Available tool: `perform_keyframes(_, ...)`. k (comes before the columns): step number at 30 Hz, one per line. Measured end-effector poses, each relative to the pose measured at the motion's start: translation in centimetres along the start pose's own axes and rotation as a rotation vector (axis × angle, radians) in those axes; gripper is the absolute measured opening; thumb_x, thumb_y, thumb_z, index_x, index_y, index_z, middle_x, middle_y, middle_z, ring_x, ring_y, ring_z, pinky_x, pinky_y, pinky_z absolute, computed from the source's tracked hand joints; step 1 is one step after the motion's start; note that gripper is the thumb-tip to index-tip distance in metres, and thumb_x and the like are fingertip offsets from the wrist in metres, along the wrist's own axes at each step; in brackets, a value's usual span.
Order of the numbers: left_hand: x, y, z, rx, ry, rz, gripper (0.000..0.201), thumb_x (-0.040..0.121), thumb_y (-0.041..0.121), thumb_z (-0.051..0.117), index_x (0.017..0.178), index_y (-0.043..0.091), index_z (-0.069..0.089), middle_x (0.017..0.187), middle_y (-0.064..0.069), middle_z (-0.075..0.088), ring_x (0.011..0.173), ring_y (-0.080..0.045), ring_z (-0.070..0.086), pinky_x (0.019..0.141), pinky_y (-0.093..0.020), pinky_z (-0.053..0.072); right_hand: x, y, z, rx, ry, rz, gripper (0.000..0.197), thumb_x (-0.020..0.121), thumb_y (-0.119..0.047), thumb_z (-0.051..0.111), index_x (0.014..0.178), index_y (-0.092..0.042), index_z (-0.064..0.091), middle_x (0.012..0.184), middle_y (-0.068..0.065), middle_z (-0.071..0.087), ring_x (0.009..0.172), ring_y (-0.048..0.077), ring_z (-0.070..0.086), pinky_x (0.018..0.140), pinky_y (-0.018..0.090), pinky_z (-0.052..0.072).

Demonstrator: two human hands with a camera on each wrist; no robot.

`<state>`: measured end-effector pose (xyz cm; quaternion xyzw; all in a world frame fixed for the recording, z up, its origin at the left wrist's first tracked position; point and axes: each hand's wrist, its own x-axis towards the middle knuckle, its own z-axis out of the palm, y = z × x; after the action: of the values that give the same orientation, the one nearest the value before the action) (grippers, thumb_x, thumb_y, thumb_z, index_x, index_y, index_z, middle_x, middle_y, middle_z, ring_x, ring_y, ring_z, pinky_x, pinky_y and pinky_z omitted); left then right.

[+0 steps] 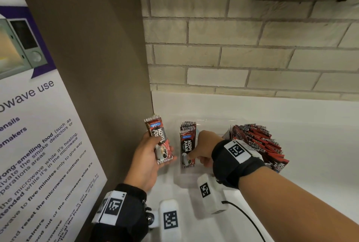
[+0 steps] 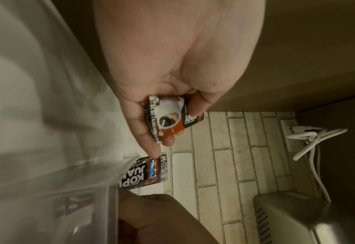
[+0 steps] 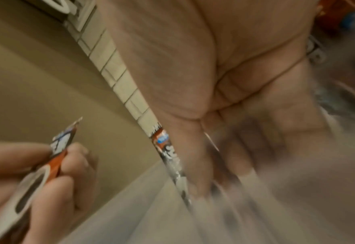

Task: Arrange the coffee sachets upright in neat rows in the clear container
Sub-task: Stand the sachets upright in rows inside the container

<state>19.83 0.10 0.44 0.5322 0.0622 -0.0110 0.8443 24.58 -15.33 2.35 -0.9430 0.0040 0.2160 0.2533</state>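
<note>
- Left hand: fingers and thumb curled round a small bunch of coffee sachets, held upright off the white bench beside the brown side panel; the left wrist view shows the cup print on the front sachet facing out
- Right hand: reaches down into the clear container, thumb pressed on the lower front of an upright sachet with fingers behind it; the right wrist view is blurred, so the exact finger position cannot be told
- Clear container: stands on the bench between the two hands; a few sachets stand upright at its left end, printed faces towards the person
- Loose sachets: a large fanned heap, red backs showing, lies to the right behind the right wrist; whether inside the container or beside it cannot be told
- Surroundings: pale brick wall behind the bench; a microwave notice on the panel at left
</note>
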Motion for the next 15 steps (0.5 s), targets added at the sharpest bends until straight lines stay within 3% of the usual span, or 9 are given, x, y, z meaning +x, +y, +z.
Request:
perform_keyframes(2,0.0,0.0,0.0,0.013,-0.006,-0.002,0.018,0.096,0.009,0.039,0.094,0.017,0.055,0.078,-0.007,0.056,0.072,-0.022,0.057,0.056,-0.036,0.053,0.0,-0.1,0.3,-0.036,-0.022,-0.026,0.021,0.077,-0.019,0.074,0.088,-0.005,0.063,0.071,0.005,0.059,0.062,0.018,0.055,0.062,0.027,0.050)
perform_keyframes(5,0.1,-0.1,-0.1,0.019,-0.012,0.000,0.020,0.096,0.008,0.040,0.097,0.019,0.057,0.083,-0.007,0.058,0.078,-0.024,0.058,0.065,-0.038,0.052,0.4,-0.3,0.7,-0.080,-0.018,-0.031,0.032,0.079,-0.017,0.072,0.106,-0.002,0.063,0.084,0.007,0.061,0.075,0.021,0.056,0.072,0.030,0.052)
perform_keyframes(8,0.0,-0.1,-0.2,0.031,-0.025,0.005,0.020,0.097,0.008,0.041,0.103,0.018,0.057,0.087,-0.005,0.062,0.084,-0.026,0.060,0.074,-0.041,0.051,0.6,-0.5,0.8,-0.135,0.038,-0.056,0.021,0.083,-0.020,0.069,0.095,-0.008,0.057,0.074,0.003,0.056,0.069,0.020,0.054,0.071,0.030,0.052)
perform_keyframes(11,0.0,-0.1,-0.3,0.048,-0.030,0.008,0.020,0.096,0.008,0.043,0.108,0.017,0.057,0.088,-0.004,0.065,0.086,-0.025,0.061,0.074,-0.040,0.051,0.5,-0.5,0.8,-0.133,0.026,-0.060,0.021,0.082,-0.020,0.069,0.095,-0.009,0.058,0.072,0.003,0.056,0.071,0.021,0.055,0.073,0.031,0.053)
perform_keyframes(13,0.2,-0.3,-0.3,0.062,-0.030,0.017,0.018,0.096,0.007,0.045,0.104,0.017,0.058,0.081,0.000,0.068,0.083,-0.023,0.063,0.071,-0.038,0.051,0.1,-0.4,0.5,-0.087,0.005,-0.071,0.023,0.079,-0.018,0.072,0.096,-0.007,0.061,0.074,0.004,0.059,0.066,0.020,0.056,0.064,0.029,0.051)
perform_keyframes(15,0.2,-0.4,-0.3,0.087,-0.041,0.027,0.018,0.095,0.006,0.047,0.100,0.019,0.059,0.075,0.004,0.071,0.077,-0.019,0.065,0.070,-0.037,0.051,-0.4,-0.2,-0.2,-0.053,0.014,-0.085,0.017,0.077,-0.017,0.074,0.084,-0.008,0.062,0.064,0.003,0.060,0.052,0.017,0.055,0.055,0.026,0.049)
